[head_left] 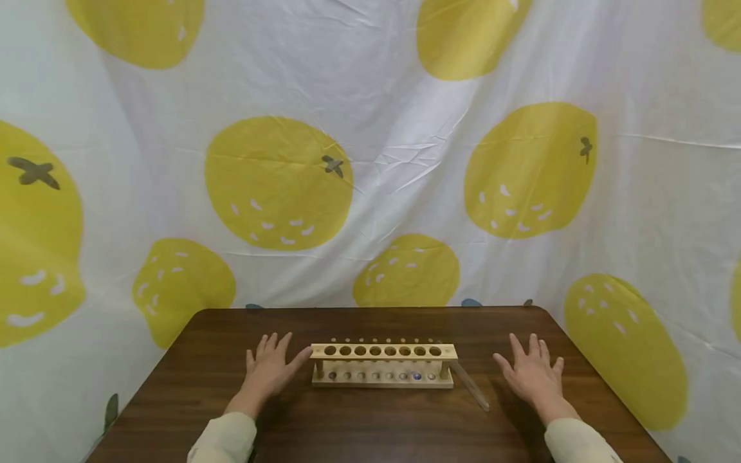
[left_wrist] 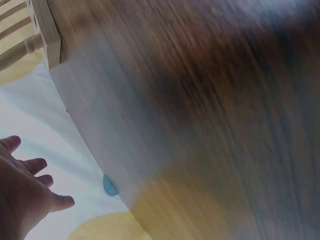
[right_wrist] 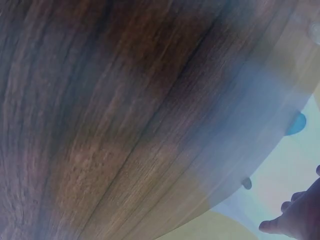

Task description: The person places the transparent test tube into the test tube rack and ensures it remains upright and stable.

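Observation:
A wooden test tube rack [head_left: 382, 352] stands upright on the brown table, with a row of round holes along its top bar and thin pegs behind. A clear glass test tube [head_left: 471, 387] lies slanted at the rack's right end. My left hand [head_left: 269, 370] is spread out left of the rack, its thumb near the rack's end; whether they touch I cannot tell. My right hand [head_left: 534, 373] is spread to the right of the tube, apart from it. Both hands hold nothing. In the left wrist view, the rack's end [left_wrist: 50, 37] shows at the upper left.
The dark wood-grain table [head_left: 370, 427] has rounded far corners. A white cloth [head_left: 399, 148] printed with yellow fruit hangs behind it and along both sides, close to the table's edges.

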Demonstrator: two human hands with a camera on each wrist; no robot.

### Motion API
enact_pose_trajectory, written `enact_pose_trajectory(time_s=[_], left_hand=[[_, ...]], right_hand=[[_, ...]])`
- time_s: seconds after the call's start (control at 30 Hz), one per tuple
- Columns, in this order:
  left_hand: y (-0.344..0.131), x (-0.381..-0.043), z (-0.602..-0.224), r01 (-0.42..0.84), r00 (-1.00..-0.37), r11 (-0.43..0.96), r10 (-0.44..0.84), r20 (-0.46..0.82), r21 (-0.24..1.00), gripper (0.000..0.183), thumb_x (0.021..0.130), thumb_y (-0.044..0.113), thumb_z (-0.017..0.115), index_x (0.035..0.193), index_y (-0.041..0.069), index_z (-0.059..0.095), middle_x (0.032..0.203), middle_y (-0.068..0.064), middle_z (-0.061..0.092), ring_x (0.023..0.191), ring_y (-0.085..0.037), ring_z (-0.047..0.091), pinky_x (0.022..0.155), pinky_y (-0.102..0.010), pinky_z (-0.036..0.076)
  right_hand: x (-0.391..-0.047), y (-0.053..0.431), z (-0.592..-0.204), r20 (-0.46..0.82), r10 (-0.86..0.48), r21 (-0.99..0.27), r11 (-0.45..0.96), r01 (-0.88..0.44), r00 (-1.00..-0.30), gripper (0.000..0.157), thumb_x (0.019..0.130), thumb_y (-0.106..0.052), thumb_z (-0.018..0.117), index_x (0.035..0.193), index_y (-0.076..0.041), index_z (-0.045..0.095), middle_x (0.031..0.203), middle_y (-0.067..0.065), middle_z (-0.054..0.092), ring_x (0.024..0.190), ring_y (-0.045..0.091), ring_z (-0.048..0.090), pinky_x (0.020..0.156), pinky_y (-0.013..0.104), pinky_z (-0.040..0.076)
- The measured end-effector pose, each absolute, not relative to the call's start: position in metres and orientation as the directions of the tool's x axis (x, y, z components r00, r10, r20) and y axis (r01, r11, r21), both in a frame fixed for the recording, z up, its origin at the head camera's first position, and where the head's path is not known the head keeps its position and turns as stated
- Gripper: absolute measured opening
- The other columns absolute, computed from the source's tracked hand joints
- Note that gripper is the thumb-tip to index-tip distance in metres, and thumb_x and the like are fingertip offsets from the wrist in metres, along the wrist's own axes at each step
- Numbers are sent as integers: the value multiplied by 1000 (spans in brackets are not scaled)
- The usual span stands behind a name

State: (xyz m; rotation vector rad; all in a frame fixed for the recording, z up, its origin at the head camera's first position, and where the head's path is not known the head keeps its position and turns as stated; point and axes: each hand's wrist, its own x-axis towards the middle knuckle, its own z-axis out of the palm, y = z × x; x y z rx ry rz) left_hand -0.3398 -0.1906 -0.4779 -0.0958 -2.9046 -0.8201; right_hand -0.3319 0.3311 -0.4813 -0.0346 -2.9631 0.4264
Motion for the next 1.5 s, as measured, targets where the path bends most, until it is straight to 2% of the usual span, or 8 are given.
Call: enact_pose_trajectory(time_s=[0.33, 0.6, 0.8, 1.0, 1.2, 1.5], left_hand=[[-181, -338, -475, 117, -986, 777, 17, 166, 618, 81, 97, 67, 40, 150, 5, 41, 156, -29, 27, 146, -49, 12, 109, -73, 3], [-173, -336, -474, 120, -986, 744, 13, 165, 657, 71, 100, 60, 43, 141, 3, 51, 153, -30, 31, 143, -51, 16, 108, -74, 8], [-168, -336, -477, 120, -985, 725, 1, 173, 678, 63, 101, 55, 46, 134, 2, 56, 149, -30, 37, 139, -52, 26, 106, -75, 14], [-165, -334, -476, 142, -982, 707, 12, 189, 693, 53, 103, 46, 49, 127, 1, 61, 144, -28, 45, 134, -51, 34, 102, -75, 21], [-162, -333, -477, 155, -981, 690, 20, 195, 707, 49, 104, 41, 48, 126, 0, 62, 142, -28, 46, 133, -50, 35, 103, -74, 22], [-159, -334, -480, 220, -965, 651, 36, 260, 726, 43, 105, 31, 52, 121, -7, 63, 134, -31, 52, 126, -50, 44, 102, -62, 35]], right_hand=[[-333, 325, -482, 141, 55, -292, 956, 11, -989, 85, 100, -66, 32, 154, -1, 24, 152, 43, 4, 139, 61, 3, 101, 80, 1], [-334, 317, -483, 170, 50, -291, 957, -2, -984, 85, 99, -68, 30, 154, -2, 26, 152, 43, 6, 139, 61, 6, 102, 80, 3], [-336, 312, -484, 183, 55, -315, 949, -6, -982, 83, 100, -65, 33, 153, -2, 29, 152, 43, 7, 139, 60, 7, 102, 79, 3], [-336, 306, -484, 179, 59, -333, 943, -4, -982, 82, 99, -66, 32, 150, -2, 36, 153, 42, 7, 139, 60, 6, 103, 78, 3], [-337, 297, -484, 171, 60, -340, 941, -2, -984, 71, 101, -57, 41, 143, -1, 49, 154, 40, 9, 140, 58, 7, 104, 78, 4], [-337, 283, -484, 146, 43, -346, 938, -10, -988, 60, 101, -49, 50, 134, -1, 58, 152, 40, 17, 140, 58, 11, 104, 78, 8]])
